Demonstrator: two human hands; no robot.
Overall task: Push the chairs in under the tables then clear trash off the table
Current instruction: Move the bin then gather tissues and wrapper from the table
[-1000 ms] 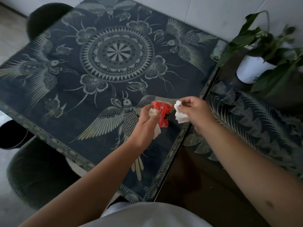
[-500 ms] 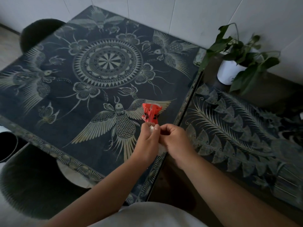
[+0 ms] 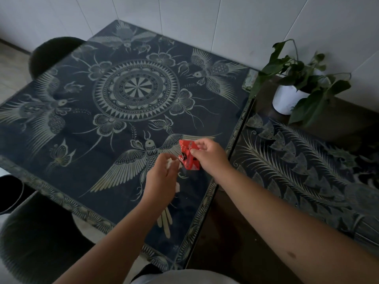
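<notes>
Right-hand fingers [image 3: 196, 147] pinch red wrapper [image 3: 189, 155]; left-hand fingers [image 3: 172, 165] clutch white tissue [image 3: 169, 162] just beside.

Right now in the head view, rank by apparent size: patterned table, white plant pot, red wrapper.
1. patterned table
2. white plant pot
3. red wrapper, though nearer the camera and partly covered by the right hand.

A home or small café dining corner: a dark glass-topped square table [image 3: 82, 124] printed with pale birds and a mandala, round dark fuzzy stools [image 3: 39, 238], white wall panels [image 3: 184, 21], a white-potted green plant [image 3: 287, 99].
</notes>
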